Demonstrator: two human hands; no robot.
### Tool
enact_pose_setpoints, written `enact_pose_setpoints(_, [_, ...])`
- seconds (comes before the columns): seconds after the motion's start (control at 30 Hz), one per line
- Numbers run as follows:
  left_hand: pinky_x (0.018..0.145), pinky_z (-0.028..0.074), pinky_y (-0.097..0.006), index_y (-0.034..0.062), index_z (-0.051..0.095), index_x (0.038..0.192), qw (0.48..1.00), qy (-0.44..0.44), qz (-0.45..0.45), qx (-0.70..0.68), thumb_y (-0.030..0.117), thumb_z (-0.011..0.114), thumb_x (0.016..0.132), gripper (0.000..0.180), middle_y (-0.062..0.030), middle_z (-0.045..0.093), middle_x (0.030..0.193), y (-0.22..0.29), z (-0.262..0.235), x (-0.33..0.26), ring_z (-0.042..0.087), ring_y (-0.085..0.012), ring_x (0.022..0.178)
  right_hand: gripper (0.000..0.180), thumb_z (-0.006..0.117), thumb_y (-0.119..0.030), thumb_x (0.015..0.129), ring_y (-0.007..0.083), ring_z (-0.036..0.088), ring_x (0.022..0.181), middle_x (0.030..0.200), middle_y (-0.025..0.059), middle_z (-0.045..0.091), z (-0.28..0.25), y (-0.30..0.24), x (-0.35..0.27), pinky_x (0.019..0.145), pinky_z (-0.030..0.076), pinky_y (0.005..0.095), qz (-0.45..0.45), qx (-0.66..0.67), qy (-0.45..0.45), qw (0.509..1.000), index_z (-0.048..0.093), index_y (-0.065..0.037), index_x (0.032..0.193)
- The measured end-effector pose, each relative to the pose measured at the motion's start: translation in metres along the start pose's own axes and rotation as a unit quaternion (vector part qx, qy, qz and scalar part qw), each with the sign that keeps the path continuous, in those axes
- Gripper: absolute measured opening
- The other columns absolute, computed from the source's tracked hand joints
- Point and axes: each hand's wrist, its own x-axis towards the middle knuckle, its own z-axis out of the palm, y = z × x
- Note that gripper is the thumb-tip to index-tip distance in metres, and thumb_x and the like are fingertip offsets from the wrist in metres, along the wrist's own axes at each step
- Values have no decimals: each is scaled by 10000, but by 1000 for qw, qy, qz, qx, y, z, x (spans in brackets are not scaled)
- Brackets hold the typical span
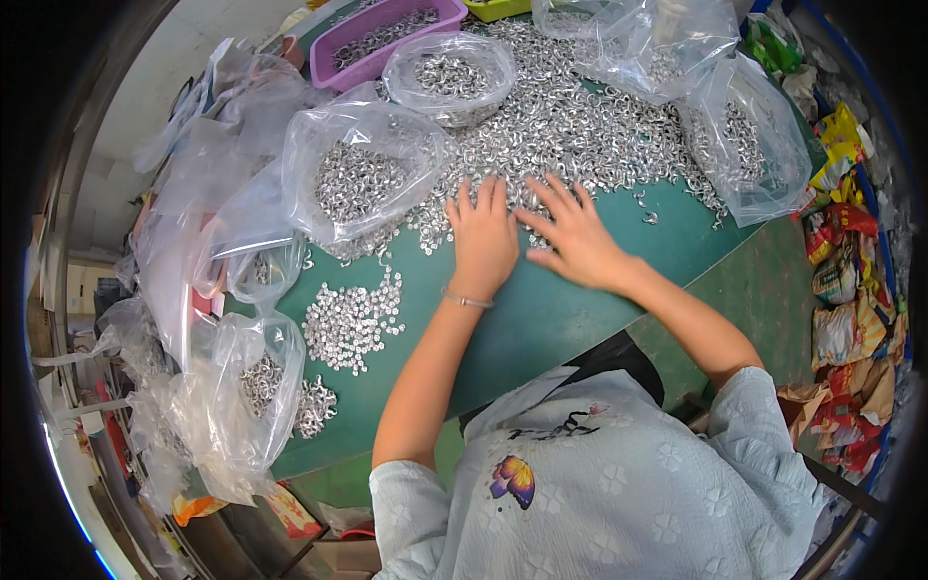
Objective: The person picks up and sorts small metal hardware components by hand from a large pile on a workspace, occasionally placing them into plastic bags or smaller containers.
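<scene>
Rests left hand [485, 242] and right hand [580, 246] palm down, with fingers loosely spread and nothing seen in either, at the near edge of the metal pile [570, 140], stretched sideways just ahead of both on the table [551, 324].

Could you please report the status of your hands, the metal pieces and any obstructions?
Left hand and right hand open, at near edge of metal pieces. Pieces loose across table. Clear bags flank them; none between hands.
</scene>
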Motion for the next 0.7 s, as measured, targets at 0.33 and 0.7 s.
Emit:
enact_pose_setpoints(0.33, [1108,280,-528,28,462,1351,981,-53,-62,-179,28,581,869,496,-203,399,1420,9,-55,-72,300,-451,1357,356,727,-140,770,311,454,1259,1304,86,522,-21,-3,-33,1024,367,459,-52,58,80,994,646,-79,1111])
enact_pose_setpoints(0.7, [991,418,-410,28,648,1100,997,41,-22,-68,-21,588,848,263,-158,558,1246,-9,-22,-33,505,-375,1146,214,695,-61,780,265,529,1060,1068,61,588,-26,20,-6,897,387,407,35,-47,192,980,661,-81,990])
